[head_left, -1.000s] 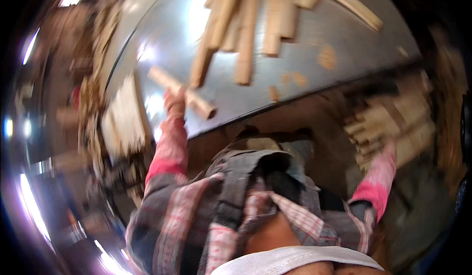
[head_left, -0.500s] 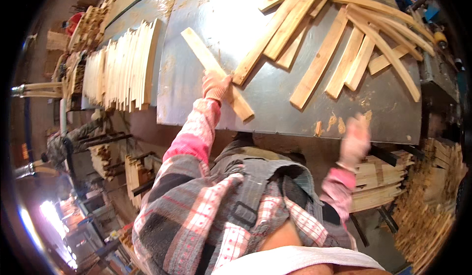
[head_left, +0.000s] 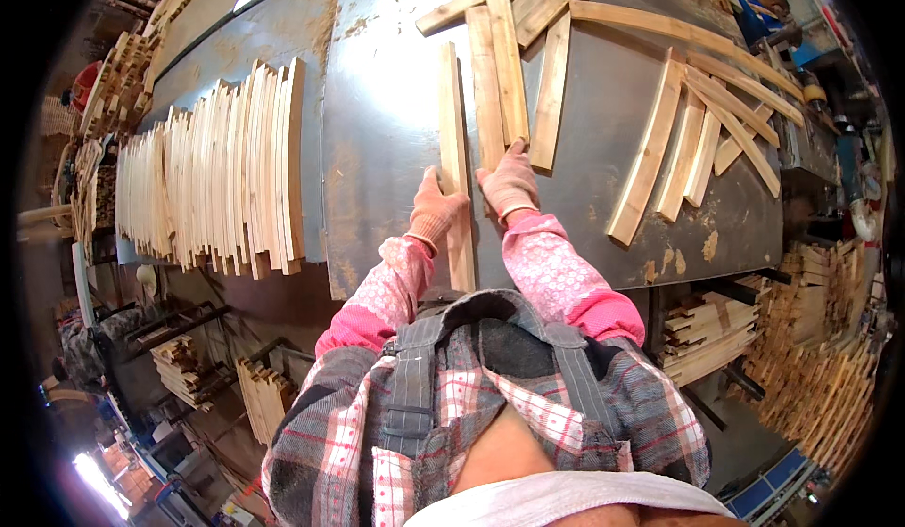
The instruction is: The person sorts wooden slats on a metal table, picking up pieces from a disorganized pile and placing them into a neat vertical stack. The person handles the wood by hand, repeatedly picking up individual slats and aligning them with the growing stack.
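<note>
My left hand (head_left: pixel 438 210), in an orange-pink knit glove, is closed around a wooden strip (head_left: pixel 452 103) that stretches away from me across the metal-topped table (head_left: pixel 377 169). To its right my right hand (head_left: pixel 510 184), gloved alike, grips the near end of a second wooden strip (head_left: pixel 484 74). Its fingertips touch the end of a narrower strip (head_left: pixel 505 46) lying partly over that one. Just right of these, another strip (head_left: pixel 551 93) rests on the table near my right fingers. Part of each grip is hidden by the gloves.
On the left a row of strips (head_left: pixel 207 169) stands tightly side by side. More loose strips (head_left: pixel 650 150) fan out at the right, with wood scraps (head_left: pixel 710 244) near the table's front edge. Stacked boards (head_left: pixel 712 334) sit below the table at right.
My right hand has come from the front right to the strips in the middle. The strip in my left hand has turned from slanting to nearly straight ahead. Several loose strips have shifted.
</note>
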`<state>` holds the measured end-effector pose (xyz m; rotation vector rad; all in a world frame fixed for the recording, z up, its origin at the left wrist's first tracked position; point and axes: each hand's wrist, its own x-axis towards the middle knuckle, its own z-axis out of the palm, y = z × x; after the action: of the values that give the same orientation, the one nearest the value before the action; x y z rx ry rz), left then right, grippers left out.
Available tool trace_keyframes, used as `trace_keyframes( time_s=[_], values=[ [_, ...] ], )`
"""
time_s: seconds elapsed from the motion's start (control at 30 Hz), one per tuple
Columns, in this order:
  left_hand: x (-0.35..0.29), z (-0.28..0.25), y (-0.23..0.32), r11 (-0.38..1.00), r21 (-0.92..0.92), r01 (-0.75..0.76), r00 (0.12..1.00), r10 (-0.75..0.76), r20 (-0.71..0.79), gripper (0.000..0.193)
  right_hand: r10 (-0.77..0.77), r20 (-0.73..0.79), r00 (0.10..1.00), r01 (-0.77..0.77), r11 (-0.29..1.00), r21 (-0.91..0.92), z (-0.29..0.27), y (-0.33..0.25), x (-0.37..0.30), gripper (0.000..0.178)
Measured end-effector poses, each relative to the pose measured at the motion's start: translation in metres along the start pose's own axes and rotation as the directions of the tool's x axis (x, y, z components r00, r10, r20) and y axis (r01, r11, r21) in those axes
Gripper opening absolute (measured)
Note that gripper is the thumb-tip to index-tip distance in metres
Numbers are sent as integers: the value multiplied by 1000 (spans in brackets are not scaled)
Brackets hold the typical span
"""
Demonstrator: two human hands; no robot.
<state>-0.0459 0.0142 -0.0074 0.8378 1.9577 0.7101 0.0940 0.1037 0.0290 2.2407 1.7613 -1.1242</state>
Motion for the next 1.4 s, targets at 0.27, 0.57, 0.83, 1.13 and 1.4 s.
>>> trace_keyframes(
  time_s=[0.27,0.57,0.83,1.13,1.4],
  values=[
    [4,-67,-9,626,-754,200,970,-18,243,57,-121,50,991,131,930,-343,22,-23,-13,103],
    [31,-147,-45,831,-499,-243,967,166,-195,32,-563,254,787,36,453,891,-26,14,-18,44],
    [106,-174,-14,920,-387,51,960,-152,-235,44,-566,-431,703,687,381,619,-154,5,75,18],
    [130,-163,-25,967,171,190,943,-131,-307,81,-587,-541,603,342,802,-490,-344,-247,215,48],
    [113,-142,-35,999,43,-13,971,23,-240,83,-400,18,916,341,755,-560,-59,-224,206,80]
  ],
)
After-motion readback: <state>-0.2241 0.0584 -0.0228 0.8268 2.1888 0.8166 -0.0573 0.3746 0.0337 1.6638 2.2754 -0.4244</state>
